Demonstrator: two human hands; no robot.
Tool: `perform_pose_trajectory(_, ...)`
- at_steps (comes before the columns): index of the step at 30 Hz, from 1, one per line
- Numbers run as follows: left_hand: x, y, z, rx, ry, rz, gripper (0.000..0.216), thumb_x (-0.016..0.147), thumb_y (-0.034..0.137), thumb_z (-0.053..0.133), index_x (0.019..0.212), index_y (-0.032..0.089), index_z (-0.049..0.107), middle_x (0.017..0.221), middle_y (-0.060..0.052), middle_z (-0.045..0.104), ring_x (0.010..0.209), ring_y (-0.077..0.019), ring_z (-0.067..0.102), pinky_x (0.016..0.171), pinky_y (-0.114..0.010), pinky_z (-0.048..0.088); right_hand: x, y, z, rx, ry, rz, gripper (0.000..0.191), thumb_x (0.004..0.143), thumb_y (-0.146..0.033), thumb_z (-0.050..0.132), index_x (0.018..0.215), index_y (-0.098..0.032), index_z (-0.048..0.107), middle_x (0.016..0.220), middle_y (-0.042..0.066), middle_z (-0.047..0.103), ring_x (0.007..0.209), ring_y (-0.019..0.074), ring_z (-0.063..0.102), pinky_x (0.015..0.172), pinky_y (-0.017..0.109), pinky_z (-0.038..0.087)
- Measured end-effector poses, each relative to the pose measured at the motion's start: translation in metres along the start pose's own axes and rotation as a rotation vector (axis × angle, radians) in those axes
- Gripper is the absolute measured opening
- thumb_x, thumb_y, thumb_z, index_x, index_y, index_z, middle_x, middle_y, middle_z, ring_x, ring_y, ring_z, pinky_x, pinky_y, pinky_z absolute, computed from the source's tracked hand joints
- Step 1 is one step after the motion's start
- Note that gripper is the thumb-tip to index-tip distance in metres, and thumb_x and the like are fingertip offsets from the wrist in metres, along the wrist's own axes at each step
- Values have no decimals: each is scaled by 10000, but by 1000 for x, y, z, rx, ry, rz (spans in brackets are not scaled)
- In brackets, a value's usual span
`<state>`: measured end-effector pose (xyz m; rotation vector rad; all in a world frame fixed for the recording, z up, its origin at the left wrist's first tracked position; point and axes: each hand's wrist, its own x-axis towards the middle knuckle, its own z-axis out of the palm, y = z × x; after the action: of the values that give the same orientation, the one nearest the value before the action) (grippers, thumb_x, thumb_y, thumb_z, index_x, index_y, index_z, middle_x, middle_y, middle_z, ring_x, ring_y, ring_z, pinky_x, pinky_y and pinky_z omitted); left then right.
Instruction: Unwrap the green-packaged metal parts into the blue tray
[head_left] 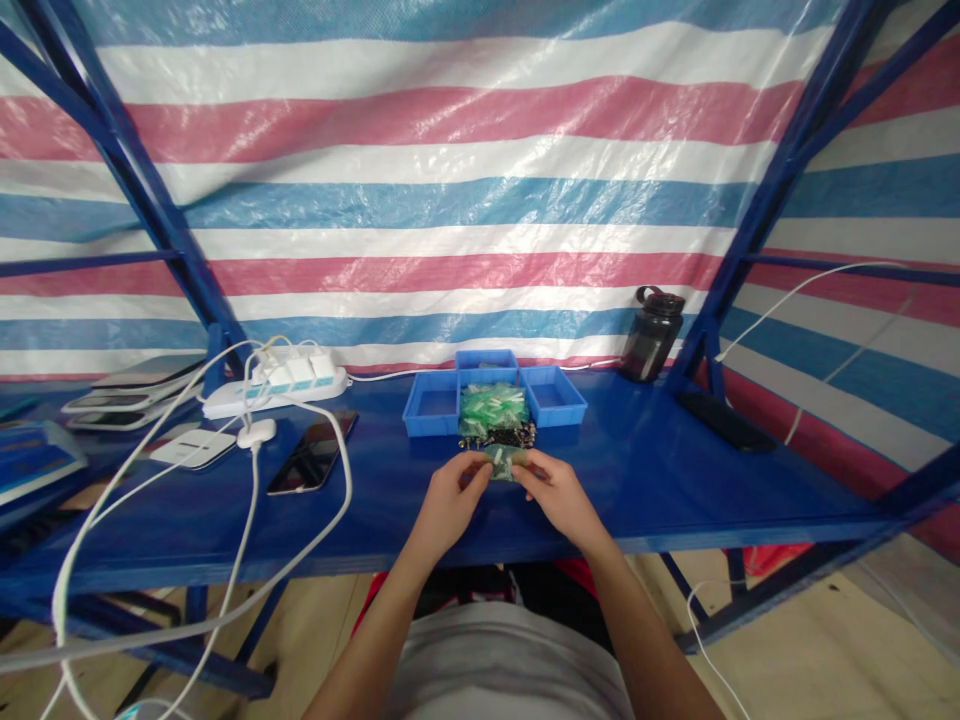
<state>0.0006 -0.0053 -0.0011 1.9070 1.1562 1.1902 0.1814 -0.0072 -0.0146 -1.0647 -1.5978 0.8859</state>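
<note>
Between both hands is a small clear plastic bag [502, 464] with a whitish piece inside. My left hand [455, 492] pinches its left edge with thumb and fingers. The right edge is pinched by my right hand [559, 494]. Just beyond the bag lies a heap of small dark and brass-coloured parts [504, 436], too small to name. Behind the heap, a pile of small green and clear bags [493, 406] fills the middle of the bins. Blue plastic bins stand on its left [433, 402], right [553, 394] and back [486, 358].
On the blue table [645, 470], a black bottle [653, 336] stands at the back right, near a dark phone [724, 420]. To the left are a phone [313, 452], a power strip [277, 384] and looping white cables [346, 470]. Blue frame posts flank both sides.
</note>
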Motion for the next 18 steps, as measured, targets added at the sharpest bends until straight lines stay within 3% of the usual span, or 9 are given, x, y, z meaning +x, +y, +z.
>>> perform_pose_trajectory(8,0,2,-3,22,16,51,272,904,356,497,826,164,673,816,-29,639,749,-149,578,666,-230,424,0,0,1,-12,22,-37,133,814,-295,596,791,-178,655,742,6,553,598,117,518,530,228,457)
perform_pose_trajectory(18,0,-2,-1,-37,-10,86,192,878,299,536,893,169,676,875,-45,627,807,-154,591,710,-235,465,1,0,-1,-93,39,-132,111,804,-263,611,770,-196,693,886,56,641,827,182,599,674,268,473)
